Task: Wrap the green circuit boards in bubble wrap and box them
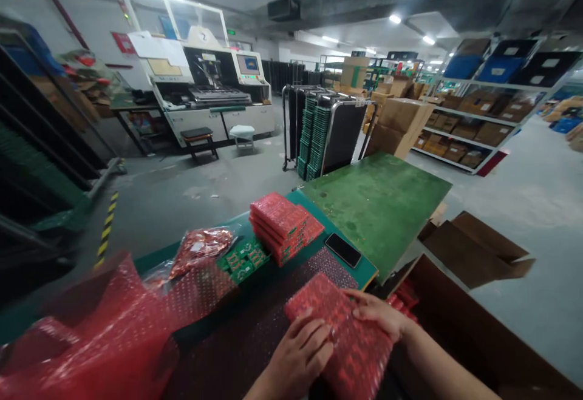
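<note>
Between my two hands is a flat bundle in red bubble wrap (348,342), tilted over the table's near edge. My left hand (303,348) lies on its left side with the fingers bent over the top face. My right hand (376,315) grips the far right edge, thumb on top and fingers partly hidden. Beyond it a stack of similar red-wrapped bundles (280,218) stands on the green table mat (314,206). Several bare green circuit boards (243,260) lie left of the stack. A clear bag of copper-coloured pieces (204,248) is beside them.
A loose red bubble-wrap sheet (104,333) spreads over the left of the table. A phone (343,249) lies right of the stack. An open cardboard box (455,321) with red bundles inside is at my right. A green tabletop (382,200) adjoins behind; a rack of boards (325,133) stands beyond.
</note>
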A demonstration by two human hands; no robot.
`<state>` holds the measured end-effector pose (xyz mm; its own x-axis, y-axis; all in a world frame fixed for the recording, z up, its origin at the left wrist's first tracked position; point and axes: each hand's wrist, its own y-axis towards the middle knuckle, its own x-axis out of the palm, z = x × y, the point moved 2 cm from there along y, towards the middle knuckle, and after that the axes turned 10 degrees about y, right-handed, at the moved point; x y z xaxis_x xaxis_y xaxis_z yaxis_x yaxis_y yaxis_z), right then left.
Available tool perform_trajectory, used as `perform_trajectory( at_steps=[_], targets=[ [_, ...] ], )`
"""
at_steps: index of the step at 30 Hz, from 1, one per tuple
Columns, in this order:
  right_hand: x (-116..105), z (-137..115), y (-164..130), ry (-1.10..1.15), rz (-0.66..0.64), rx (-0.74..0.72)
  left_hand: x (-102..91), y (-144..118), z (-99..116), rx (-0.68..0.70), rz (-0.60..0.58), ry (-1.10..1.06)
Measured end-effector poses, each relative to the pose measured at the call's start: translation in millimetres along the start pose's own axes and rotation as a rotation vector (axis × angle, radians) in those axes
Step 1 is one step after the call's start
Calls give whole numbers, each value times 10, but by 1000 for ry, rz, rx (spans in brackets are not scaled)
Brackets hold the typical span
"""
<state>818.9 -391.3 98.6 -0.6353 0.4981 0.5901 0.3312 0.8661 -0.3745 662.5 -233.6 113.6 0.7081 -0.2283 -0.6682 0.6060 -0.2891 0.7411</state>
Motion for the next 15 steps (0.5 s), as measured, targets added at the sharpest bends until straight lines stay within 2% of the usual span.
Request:
perform_trajectory(
  at_steps=[4, 7, 9, 11, 13, 15],
  targets=[
    [-646, -635, 624, -221, 77, -101, 166, -139, -365, -219, -186, 179],
    [-1013, -1128, 1317, -257, 104, -132, 103, -478, -673, -377, -296, 376],
    [-1140, -1353, 1833, -218, 109, -136, -16, -752, -810, -514, -304, 459],
    [-1188, -1462, 2316, -170, 91, -126, -181, -989, -868, -634, -317, 529],
    [-1192, -1466, 2708, -148, 59, -95, -398, -1135, -872, -734, -331, 618],
    [-1186, -1398, 2978, -149, 27, -37, -660, -1186, -878, -848, -332, 742]
  ],
)
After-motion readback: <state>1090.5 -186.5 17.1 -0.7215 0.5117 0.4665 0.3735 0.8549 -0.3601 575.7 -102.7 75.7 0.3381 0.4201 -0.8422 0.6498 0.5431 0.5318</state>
